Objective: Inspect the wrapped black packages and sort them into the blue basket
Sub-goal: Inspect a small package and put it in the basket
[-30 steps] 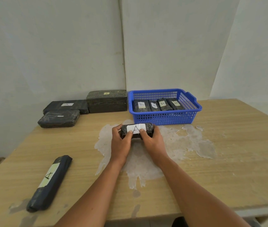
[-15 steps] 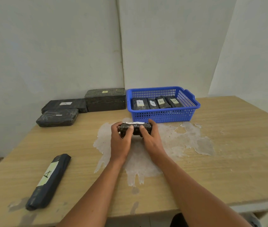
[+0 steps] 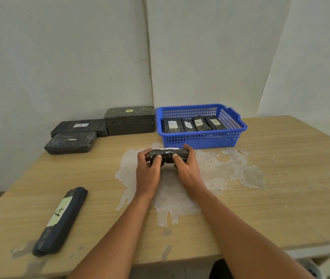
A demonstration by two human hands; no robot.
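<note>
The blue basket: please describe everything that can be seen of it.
The blue basket looks like plastic, rectangular, with lattice walls, a solid rim and a handle notch at its right end. It stands upright on the wooden table near the wall, beside a large black block. Four wrapped black packages with labels marked A lie inside. No hand touches it.

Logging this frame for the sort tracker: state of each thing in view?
Left hand: grips held package.
Right hand: grips held package.
Held package: label tilted away.
Blue basket: holds four labelled packages.
Long package: flat, label up.
Three large blocks: against the wall.
</note>
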